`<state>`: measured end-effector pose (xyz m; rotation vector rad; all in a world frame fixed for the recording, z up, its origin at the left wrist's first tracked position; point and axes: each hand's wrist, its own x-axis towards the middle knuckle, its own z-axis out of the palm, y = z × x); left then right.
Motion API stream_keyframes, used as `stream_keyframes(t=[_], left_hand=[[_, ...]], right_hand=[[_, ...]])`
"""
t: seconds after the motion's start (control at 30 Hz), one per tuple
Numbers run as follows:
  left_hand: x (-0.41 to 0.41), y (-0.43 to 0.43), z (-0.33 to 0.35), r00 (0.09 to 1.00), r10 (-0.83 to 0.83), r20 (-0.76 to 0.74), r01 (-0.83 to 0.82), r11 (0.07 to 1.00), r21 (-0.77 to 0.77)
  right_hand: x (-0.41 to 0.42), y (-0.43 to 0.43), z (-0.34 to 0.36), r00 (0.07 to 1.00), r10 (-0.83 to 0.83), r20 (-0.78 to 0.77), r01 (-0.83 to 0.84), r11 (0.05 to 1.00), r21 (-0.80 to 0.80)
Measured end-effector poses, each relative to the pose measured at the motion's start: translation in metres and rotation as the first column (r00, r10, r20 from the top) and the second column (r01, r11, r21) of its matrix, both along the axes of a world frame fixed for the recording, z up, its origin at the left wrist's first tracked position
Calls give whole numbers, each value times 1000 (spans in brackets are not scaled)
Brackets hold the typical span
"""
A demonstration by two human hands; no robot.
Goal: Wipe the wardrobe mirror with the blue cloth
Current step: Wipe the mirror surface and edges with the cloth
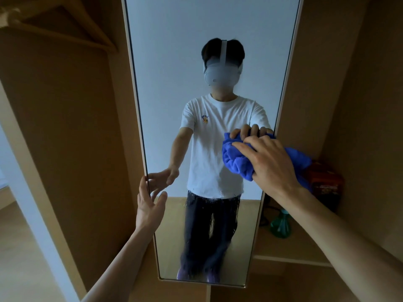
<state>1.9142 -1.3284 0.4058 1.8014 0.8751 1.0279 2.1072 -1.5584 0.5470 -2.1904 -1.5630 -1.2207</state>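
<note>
The blue cloth (237,162), bunched in the right hand's (272,164) grip, presses on the wardrobe mirror (196,62) near its right edge; the tall glass's streaked part lies below and leftward, and the left hand (150,205), fingers spread, touches the left edge

The tall glass mirror (218,29) in front of you is glossy and smooth in its upper part. Lower in the frame its surface is streaked and beaded with wet. The bunched blue plush cloth (235,159) at centre right looks soft, nappy and matt. The tan wooden wardrobe panels (65,116) on both sides are smooth and matt, and so is the wooden coat hanger (98,31) at upper left. At lower right, the teal spray bottle (280,227) looks like translucent plastic.
</note>
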Motion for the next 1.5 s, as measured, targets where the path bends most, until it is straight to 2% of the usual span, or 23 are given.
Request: stream_keyframes(t=[0.2, 0.37, 0.63, 0.8, 0.87, 0.97, 1.0, 1.07, 1.17, 1.37, 1.5], left_hand=[[4, -4, -2, 999, 46, -5, -46, 999, 8], [5, -4, -3, 999, 54, -6, -54, 998, 12], [3, -6, -1, 998, 53, -21, -53, 999, 8], [-2, -2, 2, 999, -2, -32, 2, 1000, -3], [-5, 0, 3, 999, -26, -37, 26, 1000, -11], [-6, 1, 5, 998, -51, -47, 51, 999, -14], [-7, 1, 6, 997, -54, -46, 54, 998, -12], [-6, 1, 6, 998, -56, -35, 56, 998, -2], [-6, 1, 5, 998, -46, -42, 46, 999, 20], [-6, 5, 1, 997, -13, -82, 20, 996, 84], [-5, 10, -2, 993, 0, -121, 13, 994, 105]], right_hand=[[7, -7, 16, 1000, -10, 14, 10, 999, 45], [10, -9, -9, 998, 61, -35, -58, 995, 77], [12, -16, -58, 990, 72, -118, -69, 997, 30], [8, -21, -66, 981, 83, -178, -72, 995, 68], [5, -22, -66, 957, 92, -275, -57, 989, 133], [8, -24, -59, 854, 115, -508, 34, 961, 274], [8, -25, -55, 831, 137, -540, 60, 942, 331], [2, -24, -43, 835, 215, -506, 54, 884, 465], [-8, -21, -35, 863, 334, -380, -46, 800, 598], [4, -9, -62, 800, 138, -584, 221, 837, 501], [-1, 1, -60, 799, 119, -589, 243, 832, 498]])
